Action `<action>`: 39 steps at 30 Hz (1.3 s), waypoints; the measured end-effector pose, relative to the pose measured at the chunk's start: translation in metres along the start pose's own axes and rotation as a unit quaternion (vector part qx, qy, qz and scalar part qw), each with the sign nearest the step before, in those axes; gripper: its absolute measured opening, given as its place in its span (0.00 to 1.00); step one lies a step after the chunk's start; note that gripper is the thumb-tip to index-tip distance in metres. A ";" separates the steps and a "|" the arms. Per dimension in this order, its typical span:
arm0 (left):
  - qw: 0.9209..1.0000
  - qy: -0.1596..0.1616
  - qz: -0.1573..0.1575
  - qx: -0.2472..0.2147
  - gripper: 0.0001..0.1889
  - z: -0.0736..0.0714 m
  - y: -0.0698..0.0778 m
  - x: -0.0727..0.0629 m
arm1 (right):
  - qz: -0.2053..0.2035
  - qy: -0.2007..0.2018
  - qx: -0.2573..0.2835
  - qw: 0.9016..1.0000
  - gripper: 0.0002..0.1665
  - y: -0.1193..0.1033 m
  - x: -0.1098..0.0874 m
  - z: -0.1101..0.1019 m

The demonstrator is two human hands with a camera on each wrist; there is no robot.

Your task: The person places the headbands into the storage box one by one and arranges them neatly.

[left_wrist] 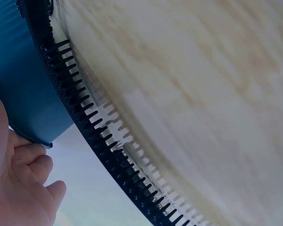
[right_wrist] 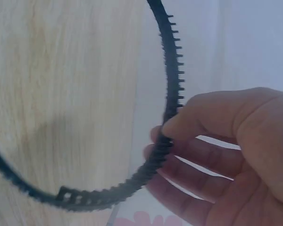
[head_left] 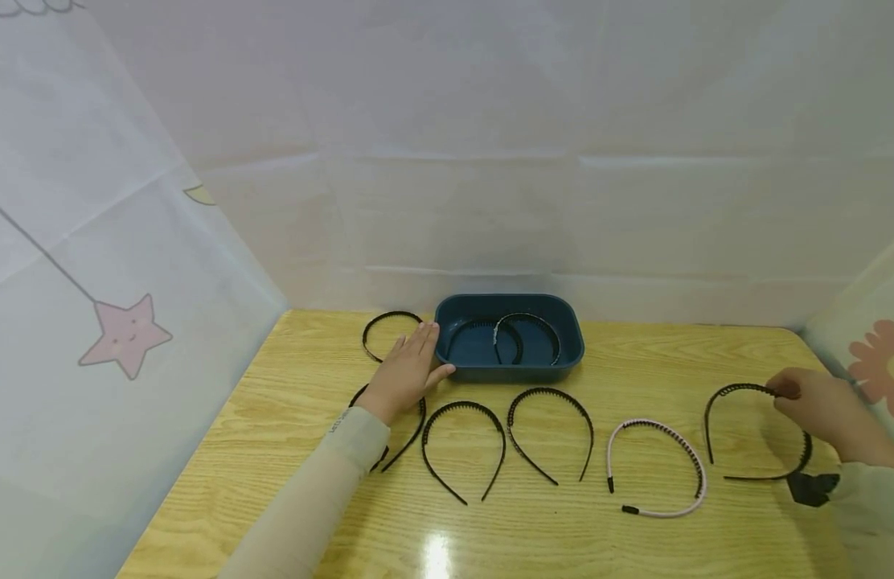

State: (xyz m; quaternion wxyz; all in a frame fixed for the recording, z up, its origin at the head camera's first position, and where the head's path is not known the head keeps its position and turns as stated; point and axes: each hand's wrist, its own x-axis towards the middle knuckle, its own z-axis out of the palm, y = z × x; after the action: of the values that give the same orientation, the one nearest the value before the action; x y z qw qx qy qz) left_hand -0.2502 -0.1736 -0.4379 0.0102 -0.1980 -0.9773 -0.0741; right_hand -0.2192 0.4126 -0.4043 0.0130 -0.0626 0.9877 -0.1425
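Note:
At the left front corner of a dark blue plastic box (head_left: 505, 374), my left hand (head_left: 403, 370) grips it, thumb along the front and bent fingers at the left wall. The left wrist view shows those curled fingers (left_wrist: 30, 160) against the box edge (left_wrist: 33, 113), with a toothed black headband (left_wrist: 92, 127) close to the camera. At the far right, my right hand (head_left: 816, 402) pinches a black toothed headband (head_left: 710, 426) at its upper arc, between thumb and fingers. The right wrist view shows this pinch by the right hand (right_wrist: 217, 146) closely.
Inside the box lie two dark headbands (head_left: 522, 346). Several black headbands lie on the wooden table (head_left: 548, 539), one behind my left hand (head_left: 371, 326), one partly under its wrist. A pink headband (head_left: 696, 462) lies near the right. White printed sheets (head_left: 447, 201) enclose the table.

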 end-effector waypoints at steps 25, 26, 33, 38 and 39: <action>1.000 -0.010 -0.007 -0.001 0.44 -0.004 0.002 -0.002 | 0.062 0.160 0.103 0.980 0.21 -0.050 0.005 -0.010; 1.000 -0.009 -0.007 -0.002 0.44 -0.004 0.002 -0.002 | 0.061 0.162 0.110 0.979 0.21 -0.052 0.007 -0.010; 1.000 -0.003 -0.004 -0.004 0.43 -0.004 0.002 -0.003 | 0.059 0.183 0.148 0.970 0.23 -0.068 0.013 -0.003; 1.000 -0.005 -0.004 -0.005 0.43 -0.006 0.002 -0.003 | 0.063 0.201 0.158 0.965 0.22 -0.078 0.019 -0.001; 1.000 -0.006 -0.004 -0.005 0.43 -0.006 0.002 -0.004 | 0.065 0.204 0.164 0.963 0.22 -0.080 0.020 -0.001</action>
State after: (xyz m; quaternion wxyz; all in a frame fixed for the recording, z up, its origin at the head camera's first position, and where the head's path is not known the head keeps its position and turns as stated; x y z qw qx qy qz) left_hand -0.2460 -0.1738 -0.4318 0.0033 -0.1945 -0.9778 -0.0775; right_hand -0.2290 0.3346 -0.3809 -0.1690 0.0352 0.9344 -0.3116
